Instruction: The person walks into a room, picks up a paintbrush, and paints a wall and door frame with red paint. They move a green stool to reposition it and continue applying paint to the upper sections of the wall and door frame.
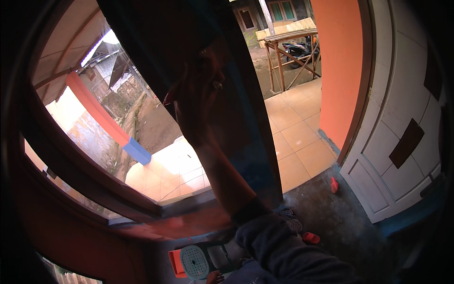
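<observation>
My right hand [198,92] is raised against the dark wall section [227,142] between the window and the doorway. It is in deep shadow, its fingers partly bent. A small pale spot shows by the fingertips and a reddish edge at the hand's left side; whether it holds something cannot be told. The dark sleeve [283,241] runs down to the lower right. At the bottom edge, bare digits [214,277] show beside a green plastic stool [194,262]; whether they are my left hand or a foot is unclear.
A red plastic object [175,264] lies beside the stool. Red sandals [311,238] [334,185] and a checkered cloth item [291,220] are on the dark floor. The window sill [184,204] is at left, a white door [376,184] at right. Outside stand a bamboo table [291,35] and a motorcycle [298,51].
</observation>
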Demonstrator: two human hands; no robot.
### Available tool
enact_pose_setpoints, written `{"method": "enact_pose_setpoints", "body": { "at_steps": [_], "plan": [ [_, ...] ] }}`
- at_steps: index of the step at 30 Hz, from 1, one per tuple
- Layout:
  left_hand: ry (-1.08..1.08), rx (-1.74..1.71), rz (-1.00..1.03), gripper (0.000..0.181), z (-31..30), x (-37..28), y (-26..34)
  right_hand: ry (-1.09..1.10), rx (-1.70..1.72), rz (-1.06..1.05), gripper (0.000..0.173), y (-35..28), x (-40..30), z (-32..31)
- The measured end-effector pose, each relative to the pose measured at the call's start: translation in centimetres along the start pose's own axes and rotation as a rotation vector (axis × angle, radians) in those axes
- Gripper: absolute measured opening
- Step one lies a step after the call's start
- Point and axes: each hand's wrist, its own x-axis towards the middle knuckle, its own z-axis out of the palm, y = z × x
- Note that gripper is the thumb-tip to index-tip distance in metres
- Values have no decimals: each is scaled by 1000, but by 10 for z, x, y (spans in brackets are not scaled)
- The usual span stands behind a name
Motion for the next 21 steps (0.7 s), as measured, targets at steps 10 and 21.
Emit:
{"method": "enact_pose_setpoints", "body": {
  "at_steps": [10,21],
  "plan": [
    [-7,87,36,39,2,-4,-4,-64,-153,-25,65,3,-9,-8],
    [-3,175,78,39,9,-11,-9,-172,-208,-27,58,15,-16,-12]
  ]
}}
